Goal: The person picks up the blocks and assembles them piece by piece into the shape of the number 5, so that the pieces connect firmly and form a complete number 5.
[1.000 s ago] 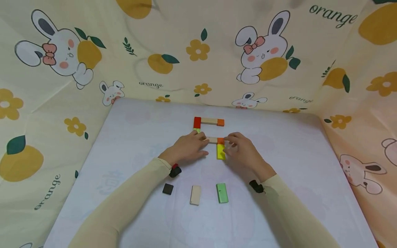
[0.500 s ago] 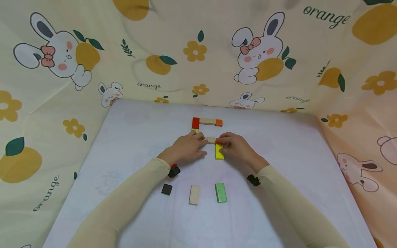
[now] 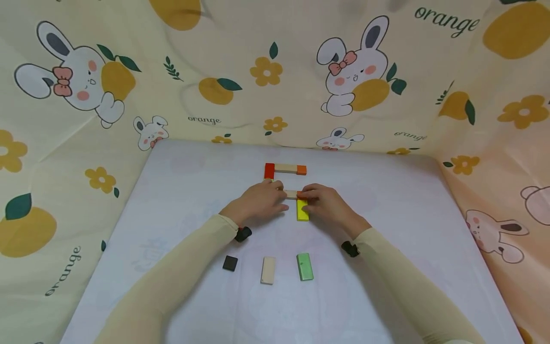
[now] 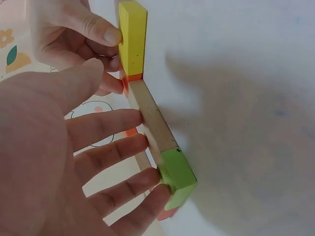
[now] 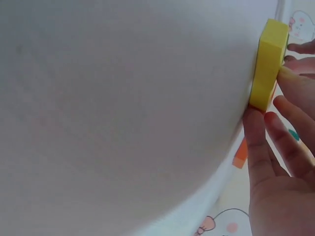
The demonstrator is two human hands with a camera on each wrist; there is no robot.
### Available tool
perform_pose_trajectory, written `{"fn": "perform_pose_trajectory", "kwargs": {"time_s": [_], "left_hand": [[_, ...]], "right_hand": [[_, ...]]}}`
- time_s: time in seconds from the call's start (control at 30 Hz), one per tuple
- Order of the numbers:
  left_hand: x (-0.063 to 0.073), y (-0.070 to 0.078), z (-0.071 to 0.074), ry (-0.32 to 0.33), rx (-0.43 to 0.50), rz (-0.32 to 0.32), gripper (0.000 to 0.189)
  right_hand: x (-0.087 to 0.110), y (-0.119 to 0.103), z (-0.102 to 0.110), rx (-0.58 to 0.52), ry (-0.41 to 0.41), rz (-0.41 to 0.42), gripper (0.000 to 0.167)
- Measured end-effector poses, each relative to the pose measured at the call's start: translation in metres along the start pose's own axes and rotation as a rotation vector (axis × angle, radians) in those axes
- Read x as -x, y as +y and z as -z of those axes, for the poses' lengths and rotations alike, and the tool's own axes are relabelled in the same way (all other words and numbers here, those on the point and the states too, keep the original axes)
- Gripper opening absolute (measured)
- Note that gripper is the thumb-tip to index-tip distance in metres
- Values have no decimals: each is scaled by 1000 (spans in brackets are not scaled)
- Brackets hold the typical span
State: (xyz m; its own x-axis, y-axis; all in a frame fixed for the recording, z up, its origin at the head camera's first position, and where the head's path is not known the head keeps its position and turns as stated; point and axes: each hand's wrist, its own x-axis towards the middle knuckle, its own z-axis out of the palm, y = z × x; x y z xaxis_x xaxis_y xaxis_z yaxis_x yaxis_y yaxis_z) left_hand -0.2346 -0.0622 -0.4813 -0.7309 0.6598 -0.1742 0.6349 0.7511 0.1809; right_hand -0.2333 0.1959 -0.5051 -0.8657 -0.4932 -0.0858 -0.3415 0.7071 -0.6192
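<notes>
A row of small blocks lies on the white table. My right hand [image 3: 328, 203] has its thumb on the side of the yellow block [image 3: 302, 215] and fingertips at the orange block [image 4: 133, 77] that meets its far end. My left hand [image 3: 259, 200] reaches in from the other side, fingers extended. In the left wrist view its fingertips rest along the plain wooden block [image 4: 155, 115] and the light green block [image 4: 177, 169]. Behind the hands, a red block [image 3: 269, 170], another wooden block [image 3: 285, 168] and an orange block [image 3: 301, 170] continue the bent line.
Nearer the front lie a black square block [image 3: 230, 263], a loose wooden block [image 3: 268, 271] and a green block [image 3: 305, 267], spaced apart. Cloth walls [image 3: 240, 52] printed with rabbits and oranges rise behind and beside the table.
My right hand has moved slightly left, from beside the blocks onto the orange and yellow ones. The left hand stays almost in place. The head view has shifted a little.
</notes>
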Motion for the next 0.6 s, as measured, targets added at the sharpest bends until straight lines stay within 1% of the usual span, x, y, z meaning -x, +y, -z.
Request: {"fn": "perform_pose_trajectory", "kwargs": {"time_s": [0.1,0.23,0.33,0.47,0.6], "left_hand": [[-3,1,1,2,17,10,44],[-4,2,2,1,12,18,44],[-4,3,3,0,10,20,45],[-4,4,2,-1,9,18,46],[-6,0,-2,17,34,8,46]], "right_hand": [[-1,-1,2,38,-24,9,47],[-3,-2,5,80,-50,40,47],[-3,-3,6,81,-65,49,47],[-3,-4,6,77,-81,40,47],[-3,-5,5,83,-78,33,46]]}}
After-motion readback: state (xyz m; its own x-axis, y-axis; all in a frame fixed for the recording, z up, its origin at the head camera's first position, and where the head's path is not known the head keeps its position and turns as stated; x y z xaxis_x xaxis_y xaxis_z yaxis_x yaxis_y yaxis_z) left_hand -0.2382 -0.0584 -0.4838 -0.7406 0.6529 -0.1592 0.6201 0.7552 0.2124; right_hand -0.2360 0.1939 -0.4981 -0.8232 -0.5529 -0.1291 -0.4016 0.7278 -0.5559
